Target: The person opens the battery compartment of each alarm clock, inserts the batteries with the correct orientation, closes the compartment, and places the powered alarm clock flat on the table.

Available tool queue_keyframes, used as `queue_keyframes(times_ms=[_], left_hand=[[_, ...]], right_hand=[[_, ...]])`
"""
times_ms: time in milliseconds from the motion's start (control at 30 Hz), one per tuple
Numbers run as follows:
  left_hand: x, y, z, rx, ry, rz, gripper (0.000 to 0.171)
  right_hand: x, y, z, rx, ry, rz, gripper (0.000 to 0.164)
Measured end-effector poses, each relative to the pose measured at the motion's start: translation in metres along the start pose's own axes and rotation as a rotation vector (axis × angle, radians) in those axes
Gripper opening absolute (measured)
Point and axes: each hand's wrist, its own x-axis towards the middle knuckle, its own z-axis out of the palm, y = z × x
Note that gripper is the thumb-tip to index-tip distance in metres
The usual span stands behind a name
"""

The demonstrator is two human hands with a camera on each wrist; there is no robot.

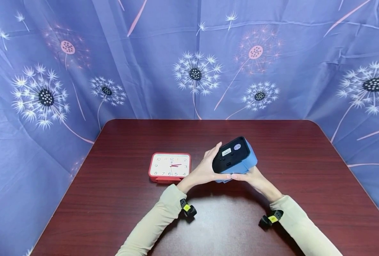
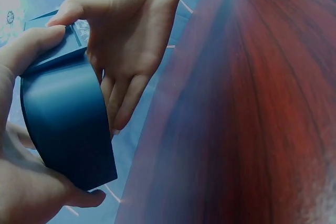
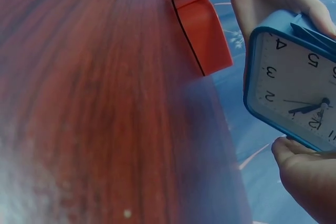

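A blue alarm clock [image 1: 251, 160] is held up above the table, its black back [image 1: 231, 153] with a white label and a round sticker turned up toward the head view. My left hand [image 1: 205, 169] grips it at the left end, thumb along the near side. From the right, my right hand [image 1: 256, 179] holds it too, its thumb meeting the left thumb at the near edge; its other fingers are hidden behind the clock in the head view. The white dial [image 3: 294, 87] with dark hands shows in the right wrist view. The left wrist view catches the blue side [image 2: 71, 119].
A red alarm clock [image 1: 170, 165] lies face up on the dark red wooden table [image 1: 128, 138], just left of my left hand. Blue dandelion-print cloth [image 1: 157, 71] hangs behind and beside the table. Both wrists wear black camera straps [image 1: 187, 208].
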Motion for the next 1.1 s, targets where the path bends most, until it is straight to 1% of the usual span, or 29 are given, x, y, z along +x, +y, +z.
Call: queue_keyframes(times_ms=[67, 200, 400, 500, 633, 800, 967, 1100], left_hand=[[0.0, 0.001, 0.0, -0.005, -0.001, -0.005, 0.11], [-0.001, 0.003, 0.001, -0.008, -0.001, -0.014, 0.111], [-0.001, 0.006, 0.002, -0.004, -0.002, -0.02, 0.109], [0.0, 0.007, 0.001, 0.0, -0.008, -0.021, 0.108], [-0.001, 0.008, 0.001, 0.001, -0.027, -0.026, 0.108], [0.0, 0.007, 0.0, -0.025, -0.063, -0.039, 0.11], [0.002, 0.008, -0.005, -0.063, -0.087, -0.016, 0.112], [0.002, 0.011, -0.009, -0.058, -0.085, -0.009, 0.112]], right_hand=[[0.001, -0.001, 0.001, 0.007, 0.017, -0.014, 0.062], [0.001, -0.004, 0.004, -0.023, 0.069, -0.01, 0.063], [0.001, -0.011, 0.01, -0.089, 0.148, 0.023, 0.068], [0.001, -0.013, 0.011, -0.099, 0.171, 0.042, 0.07], [0.001, -0.015, 0.011, -0.099, 0.181, 0.062, 0.072], [0.002, -0.016, 0.009, -0.105, 0.179, 0.056, 0.07], [0.004, -0.018, 0.006, -0.118, 0.182, 0.043, 0.067], [0.004, -0.019, 0.005, -0.123, 0.192, 0.042, 0.066]])
